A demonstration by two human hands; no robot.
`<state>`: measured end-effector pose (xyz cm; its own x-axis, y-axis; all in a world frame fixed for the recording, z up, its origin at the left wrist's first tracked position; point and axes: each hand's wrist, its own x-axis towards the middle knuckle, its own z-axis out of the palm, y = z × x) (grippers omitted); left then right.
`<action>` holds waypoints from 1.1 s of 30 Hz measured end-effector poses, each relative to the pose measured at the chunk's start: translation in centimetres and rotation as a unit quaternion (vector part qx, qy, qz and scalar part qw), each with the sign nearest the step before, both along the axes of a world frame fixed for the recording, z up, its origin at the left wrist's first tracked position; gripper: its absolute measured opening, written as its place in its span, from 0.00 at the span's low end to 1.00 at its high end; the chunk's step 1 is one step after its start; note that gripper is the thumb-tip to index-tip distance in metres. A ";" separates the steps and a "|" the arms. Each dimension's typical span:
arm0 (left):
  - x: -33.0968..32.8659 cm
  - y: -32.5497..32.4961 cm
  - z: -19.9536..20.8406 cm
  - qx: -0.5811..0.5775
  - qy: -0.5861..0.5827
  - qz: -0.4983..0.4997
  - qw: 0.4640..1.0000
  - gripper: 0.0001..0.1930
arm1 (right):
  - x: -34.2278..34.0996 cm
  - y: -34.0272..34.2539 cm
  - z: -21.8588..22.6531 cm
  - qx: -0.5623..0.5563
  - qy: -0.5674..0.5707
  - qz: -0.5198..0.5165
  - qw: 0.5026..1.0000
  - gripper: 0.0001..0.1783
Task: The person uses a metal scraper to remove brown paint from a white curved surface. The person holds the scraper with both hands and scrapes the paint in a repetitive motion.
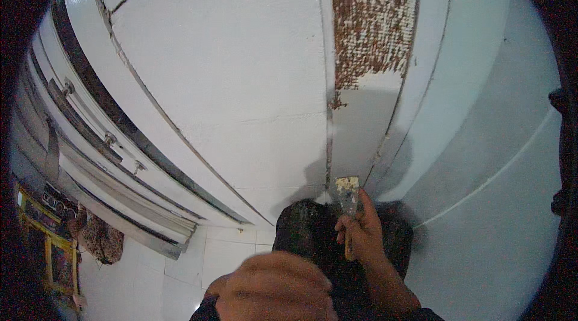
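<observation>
My right hand is closed round the handle of a putty knife, held upright with the blade pointing away from me. Pale yellowish residue coats the blade's end. The knife is in front of my dark trousers, near the white panelled surface. Close to the camera at the lower middle, my left hand looks large and slightly blurred. Its fingers are bent and pressed together, and whatever they hold, if anything, is hidden. Ahead, a narrow strip has a rough brown-and-white ridged patch above a smooth pale part.
Dark seams run between the white panels. At left is a white door or cabinet front with a dark bar handle. A brown patterned bundle and a yellow frame are at lower left. Pale floor tiles show below. A grey-white surface curves along the right.
</observation>
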<state>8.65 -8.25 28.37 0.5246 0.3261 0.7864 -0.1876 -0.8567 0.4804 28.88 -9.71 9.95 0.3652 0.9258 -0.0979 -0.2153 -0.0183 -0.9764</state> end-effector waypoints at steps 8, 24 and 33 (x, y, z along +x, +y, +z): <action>3.6 -1.3 0.0 -0.005 -0.221 -0.047 0.974 0.13 | 0.4 -0.4 -0.9 -0.027 -0.026 -0.009 0.999 0.45; 8.0 5.2 -9.9 -0.316 -0.047 0.089 0.944 0.13 | 1.6 5.0 7.8 0.170 -0.012 -0.064 0.983 0.12; 10.3 7.0 -14.3 -0.445 -0.022 0.037 0.894 0.16 | 2.3 8.9 9.2 0.186 -0.001 -0.018 0.982 0.09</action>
